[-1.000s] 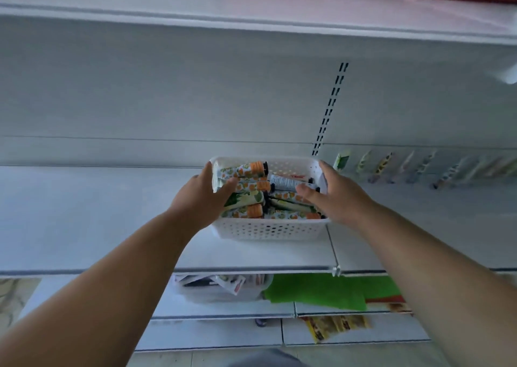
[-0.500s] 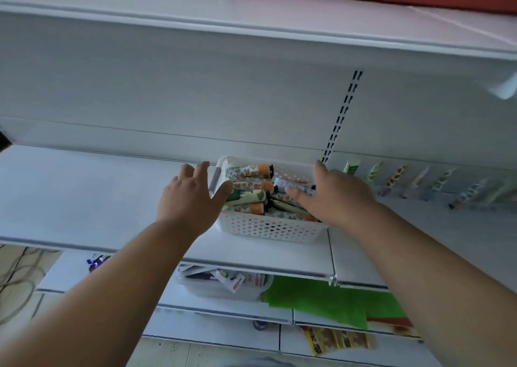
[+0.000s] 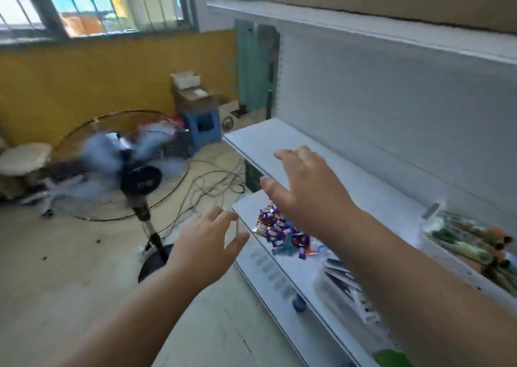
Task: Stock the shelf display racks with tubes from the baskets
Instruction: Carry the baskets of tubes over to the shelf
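A shelving unit [image 3: 363,131] runs along the right, with a basket of tubes [image 3: 472,243] on its middle shelf at far right and a heap of small wrapped packets [image 3: 282,232] on the shelf below, nearer the unit's left end. Both hands reach forward empty: the right hand [image 3: 310,196] above that heap, the left hand [image 3: 207,243] just off the shelf's front edge. A standing fan [image 3: 123,170] is on the floor to the left, cables [image 3: 212,182] trailing between it and the shelving, a window [image 3: 92,2] behind.
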Demonstrator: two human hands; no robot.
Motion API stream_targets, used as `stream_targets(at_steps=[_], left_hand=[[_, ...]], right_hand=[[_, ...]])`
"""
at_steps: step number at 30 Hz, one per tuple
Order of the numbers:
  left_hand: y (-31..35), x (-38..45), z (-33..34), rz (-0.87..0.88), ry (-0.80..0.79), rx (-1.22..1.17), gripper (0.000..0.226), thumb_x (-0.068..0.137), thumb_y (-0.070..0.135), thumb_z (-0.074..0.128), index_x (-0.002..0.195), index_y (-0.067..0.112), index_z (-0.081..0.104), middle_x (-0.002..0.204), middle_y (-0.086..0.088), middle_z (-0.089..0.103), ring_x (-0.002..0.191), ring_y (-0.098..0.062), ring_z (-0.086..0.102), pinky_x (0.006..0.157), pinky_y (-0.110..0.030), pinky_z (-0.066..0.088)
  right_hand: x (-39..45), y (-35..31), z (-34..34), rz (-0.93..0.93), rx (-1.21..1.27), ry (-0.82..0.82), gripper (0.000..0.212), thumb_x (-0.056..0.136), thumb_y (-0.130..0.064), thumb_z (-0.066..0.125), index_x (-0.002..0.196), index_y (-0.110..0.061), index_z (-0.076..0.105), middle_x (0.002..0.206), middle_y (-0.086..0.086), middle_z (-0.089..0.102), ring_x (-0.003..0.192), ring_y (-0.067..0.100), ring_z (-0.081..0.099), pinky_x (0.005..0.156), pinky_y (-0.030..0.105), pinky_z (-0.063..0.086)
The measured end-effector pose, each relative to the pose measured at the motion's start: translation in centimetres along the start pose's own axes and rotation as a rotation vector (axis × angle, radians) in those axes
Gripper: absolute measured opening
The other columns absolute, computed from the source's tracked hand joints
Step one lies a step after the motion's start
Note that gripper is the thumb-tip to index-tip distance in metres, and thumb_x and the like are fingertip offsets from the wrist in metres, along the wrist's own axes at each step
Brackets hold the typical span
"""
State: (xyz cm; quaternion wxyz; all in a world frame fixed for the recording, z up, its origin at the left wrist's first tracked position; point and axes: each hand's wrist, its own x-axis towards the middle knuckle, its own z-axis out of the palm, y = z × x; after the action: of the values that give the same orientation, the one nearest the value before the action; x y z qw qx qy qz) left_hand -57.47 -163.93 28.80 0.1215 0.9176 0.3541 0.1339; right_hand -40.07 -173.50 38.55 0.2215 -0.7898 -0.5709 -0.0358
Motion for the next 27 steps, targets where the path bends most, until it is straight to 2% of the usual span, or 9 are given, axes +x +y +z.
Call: stream_targets(at_steps=[5, 12, 17, 27], left_hand=[[-14.1, -6.3, -5.3, -0.229, 0.116, 0.037, 0.049, 0.087, 0.065, 0.039, 0.121, 0.033, 0.055, 0.117, 0.016, 0.054, 0.107, -0.012, 0.053, 0.088, -0.033, 0.045], [-33.7, -12.9, -13.8, -0.443, 0.201, 0.15, 0.059, 0.084, 0.068, 0.028, 0.117, 0.03, 0.059, 0.112, 0.011, 0.057, 0.104, -0.014, 0.054, 0.087, -0.036, 0.045], [-43.9, -12.4, -16.2, -0.542, 0.172, 0.141, 0.053, 0.088, 0.065, 0.034, 0.122, 0.031, 0.055, 0.115, 0.011, 0.053, 0.107, -0.013, 0.051, 0.091, -0.035, 0.043], [-64.3, -2.5, -23.2, -0.669, 0.256, 0.097, 0.046, 0.09, 0.058, 0.042, 0.123, 0.029, 0.055, 0.117, 0.007, 0.051, 0.109, -0.015, 0.049, 0.092, -0.036, 0.042]], right_hand=[[5.4, -16.4, 6.5, -0.265, 0.081, -0.014, 0.057, 0.093, -0.052, 0.045, 0.14, -0.02, 0.044, 0.127, 0.004, 0.051, 0.121, 0.023, 0.045, 0.102, 0.039, 0.038], [12.0, -37.7, 14.9, -0.435, 0.26, -0.11, 0.057, 0.093, -0.053, 0.049, 0.143, -0.027, 0.037, 0.132, -0.001, 0.046, 0.125, 0.019, 0.041, 0.102, 0.035, 0.037], [18.5, -46.4, 19.2, -0.497, 0.242, -0.138, 0.06, 0.092, -0.055, 0.048, 0.143, -0.026, 0.037, 0.132, 0.0, 0.047, 0.125, 0.02, 0.042, 0.104, 0.038, 0.039], [37.6, -61.4, 30.3, -0.524, 0.27, -0.211, 0.062, 0.092, -0.052, 0.051, 0.145, -0.025, 0.034, 0.137, 0.004, 0.043, 0.129, 0.025, 0.039, 0.106, 0.04, 0.038]])
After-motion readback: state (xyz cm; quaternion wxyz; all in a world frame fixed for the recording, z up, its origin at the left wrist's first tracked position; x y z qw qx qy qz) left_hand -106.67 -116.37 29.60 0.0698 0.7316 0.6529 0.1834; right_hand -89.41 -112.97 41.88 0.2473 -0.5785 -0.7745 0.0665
